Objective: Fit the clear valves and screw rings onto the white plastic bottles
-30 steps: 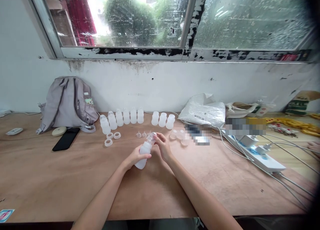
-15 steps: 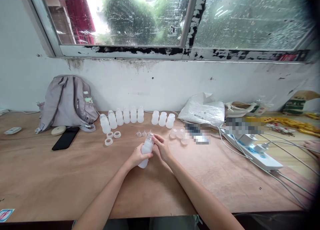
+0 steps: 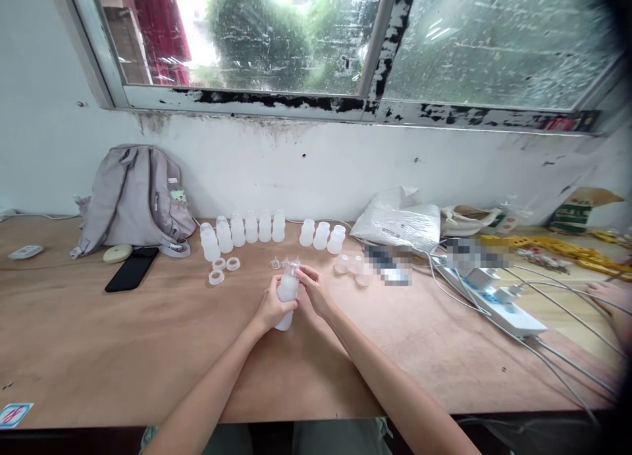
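My left hand [image 3: 272, 305] is wrapped round a frosted white bottle [image 3: 288, 289], which leans slightly to the right above the wooden table. The fingers of my right hand [image 3: 311, 285] pinch the clear top of this same bottle. Just behind it lie small clear nipples [image 3: 275, 263]. White rings [image 3: 216, 277] rest to the left, and translucent caps [image 3: 342, 265] to the right. A row of capped bottles [image 3: 251, 227] stands at the back, with three open-necked bottles [image 3: 321, 235] right of them.
On the left are a grey backpack [image 3: 133, 198], a black phone [image 3: 131, 270] and a round beige case [image 3: 117, 253]. A white plastic bag [image 3: 399, 219] and a power strip [image 3: 508, 313] with cables lie on the right. Another person's hand [image 3: 609, 295] shows at the right edge.
The view has shifted slightly. My left hand and the bottle are a little more upright, and my right hand stays at its top. The other person's hand reaches further in.
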Available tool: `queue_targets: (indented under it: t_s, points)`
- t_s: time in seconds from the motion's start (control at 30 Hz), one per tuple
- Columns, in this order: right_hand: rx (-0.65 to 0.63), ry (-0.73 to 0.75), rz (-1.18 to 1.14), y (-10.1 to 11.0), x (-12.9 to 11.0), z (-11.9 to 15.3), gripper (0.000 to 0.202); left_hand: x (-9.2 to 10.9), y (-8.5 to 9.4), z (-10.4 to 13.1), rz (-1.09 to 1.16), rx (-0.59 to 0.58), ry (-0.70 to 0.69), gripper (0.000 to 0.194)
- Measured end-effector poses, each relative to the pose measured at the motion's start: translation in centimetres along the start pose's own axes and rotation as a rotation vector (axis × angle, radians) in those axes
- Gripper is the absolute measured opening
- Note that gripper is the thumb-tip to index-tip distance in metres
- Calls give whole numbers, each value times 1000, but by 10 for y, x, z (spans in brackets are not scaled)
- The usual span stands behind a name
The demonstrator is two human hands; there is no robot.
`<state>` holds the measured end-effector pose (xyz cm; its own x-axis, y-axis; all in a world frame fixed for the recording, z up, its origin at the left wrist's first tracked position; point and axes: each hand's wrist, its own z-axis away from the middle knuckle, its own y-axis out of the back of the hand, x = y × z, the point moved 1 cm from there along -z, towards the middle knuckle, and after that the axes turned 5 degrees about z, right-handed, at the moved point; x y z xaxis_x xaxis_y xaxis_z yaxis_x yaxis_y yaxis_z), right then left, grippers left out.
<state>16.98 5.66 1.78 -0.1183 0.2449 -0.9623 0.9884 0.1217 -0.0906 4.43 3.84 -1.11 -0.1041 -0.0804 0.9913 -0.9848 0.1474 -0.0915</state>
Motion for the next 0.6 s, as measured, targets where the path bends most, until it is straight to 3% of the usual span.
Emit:
queue_targets:
  t_s: [0.1,0.33,0.6]
  points:
    - [-72,19,21,-6,-11,-1,29,4,-2,3,15,63,-5,50]
    - [-126,71,118,-9,-25,7,28,8,-3,12,-152,90,-176,43]
    - [-167,129,274,-1,-33,19,32,4,-2,19,-200,30,-219,44]
